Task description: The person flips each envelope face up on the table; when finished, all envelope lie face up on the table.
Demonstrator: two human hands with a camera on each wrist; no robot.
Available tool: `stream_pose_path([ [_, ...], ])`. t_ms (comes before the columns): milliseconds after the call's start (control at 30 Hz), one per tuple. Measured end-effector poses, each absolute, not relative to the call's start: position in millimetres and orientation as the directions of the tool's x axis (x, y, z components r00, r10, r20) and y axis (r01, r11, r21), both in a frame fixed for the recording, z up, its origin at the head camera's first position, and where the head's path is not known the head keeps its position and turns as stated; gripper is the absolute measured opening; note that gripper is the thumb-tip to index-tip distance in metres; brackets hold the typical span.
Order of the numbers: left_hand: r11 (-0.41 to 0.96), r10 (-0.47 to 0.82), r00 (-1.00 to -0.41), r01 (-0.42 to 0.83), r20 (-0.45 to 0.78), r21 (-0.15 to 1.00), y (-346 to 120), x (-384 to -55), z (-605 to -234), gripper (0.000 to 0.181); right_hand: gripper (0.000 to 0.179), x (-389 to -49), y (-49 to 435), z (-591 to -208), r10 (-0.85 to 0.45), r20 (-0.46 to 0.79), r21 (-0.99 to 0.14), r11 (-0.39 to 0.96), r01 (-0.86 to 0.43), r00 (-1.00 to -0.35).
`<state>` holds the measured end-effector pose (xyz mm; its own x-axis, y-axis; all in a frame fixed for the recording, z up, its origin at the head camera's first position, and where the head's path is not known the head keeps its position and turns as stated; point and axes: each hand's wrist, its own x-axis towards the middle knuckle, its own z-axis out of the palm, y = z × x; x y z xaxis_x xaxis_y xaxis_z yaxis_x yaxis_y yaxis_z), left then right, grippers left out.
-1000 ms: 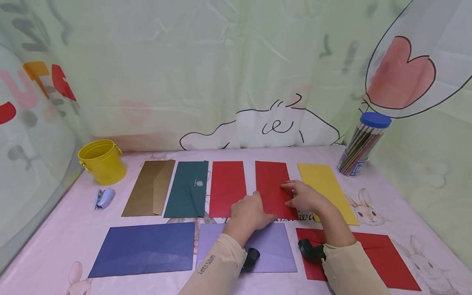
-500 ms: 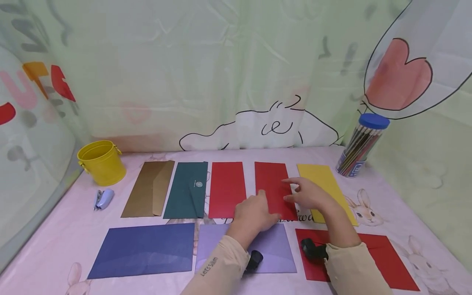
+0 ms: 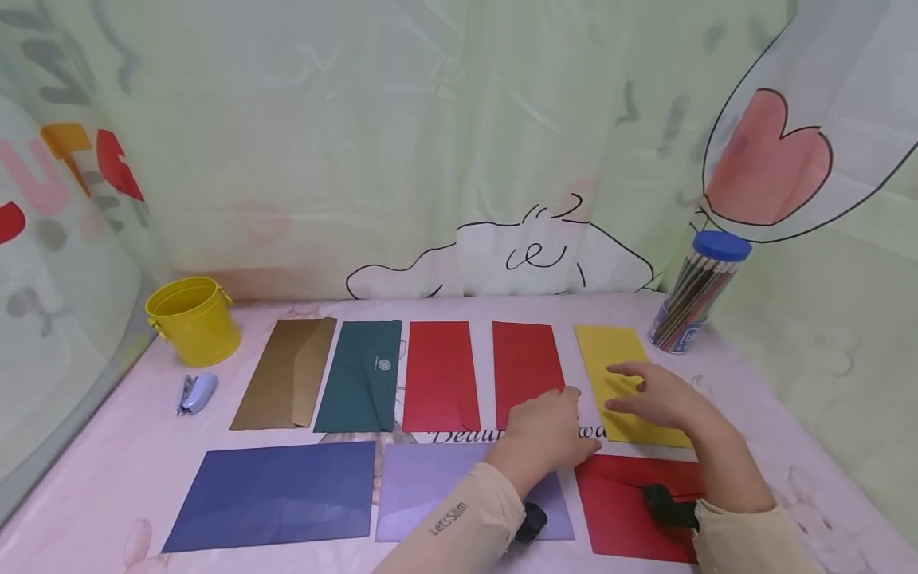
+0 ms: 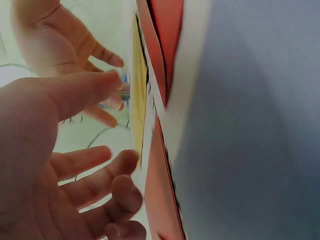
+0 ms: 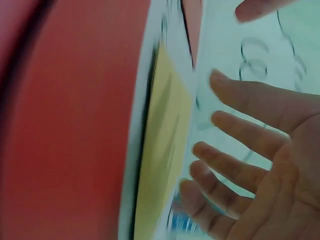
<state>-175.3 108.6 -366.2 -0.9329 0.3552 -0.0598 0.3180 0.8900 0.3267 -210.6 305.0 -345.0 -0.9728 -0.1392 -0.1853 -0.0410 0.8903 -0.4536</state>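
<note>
My left hand (image 3: pixel 541 434) hovers over the near right corner of a red envelope (image 3: pixel 526 359), its fingers relaxed and holding nothing. My right hand (image 3: pixel 663 395) is above a yellow envelope (image 3: pixel 598 343), thumb and fingers spread. In the right wrist view the yellow envelope (image 5: pixel 162 130) lies flat, with space between it and the loosely bent fingers (image 5: pixel 235 175). Both hands show in the left wrist view, empty. Under the right forearm lies a wider red envelope (image 3: pixel 624 518), partly hidden. The left sleeve covers part of a lilac envelope (image 3: pixel 430 486).
Left of the hands lie another red envelope (image 3: pixel 439 375), a dark green one (image 3: pixel 355 383), a brown one (image 3: pixel 272 383) and a blue one (image 3: pixel 280 494). A yellow bucket (image 3: pixel 194 323) and a light blue stapler (image 3: pixel 195 394) stand at left. A pencil tub (image 3: pixel 696 295) stands at back right.
Both hands have moved right: the left from between the two upright red envelopes toward the second one's right corner, the right from that envelope's edge to over the yellow one. The envelopes stay put.
</note>
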Motion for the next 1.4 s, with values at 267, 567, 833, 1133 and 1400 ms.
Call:
stream_pose_path([
  [267, 0.873, 0.436, -0.9, 0.421, -0.005, 0.244, 150, -176, -371, 0.06, 0.084, -210, 353, -357, -0.033, -0.297, -0.458, 0.882, 0.112, -0.954],
  [567, 0.887, 0.436, -0.898, 0.418, -0.059, 0.198, 167, -176, -383, 0.056, 0.085, -214, 361, -363, -0.032, -0.298, -0.398, 0.913, 0.093, -0.954],
  [833, 0.908, 0.415, -0.907, 0.407, -0.077, 0.099, 174, -181, -384, 0.048, 0.085, -216, 361, -363, -0.035, -0.331, -0.409, 0.906, 0.11, -0.943],
  [1133, 0.895, 0.444, -0.895, 0.445, -0.048, -0.023, 174, -182, -378, 0.037, 0.084, -216, 357, -362, -0.02, -0.345, -0.416, 0.899, 0.133, -0.939],
  [1400, 0.813, 0.574, -0.819, 0.568, 0.008, -0.127, 175, -184, -373, 0.012, 0.08, -216, 361, -358, -0.021, -0.351, -0.438, 0.887, 0.145, -0.936],
])
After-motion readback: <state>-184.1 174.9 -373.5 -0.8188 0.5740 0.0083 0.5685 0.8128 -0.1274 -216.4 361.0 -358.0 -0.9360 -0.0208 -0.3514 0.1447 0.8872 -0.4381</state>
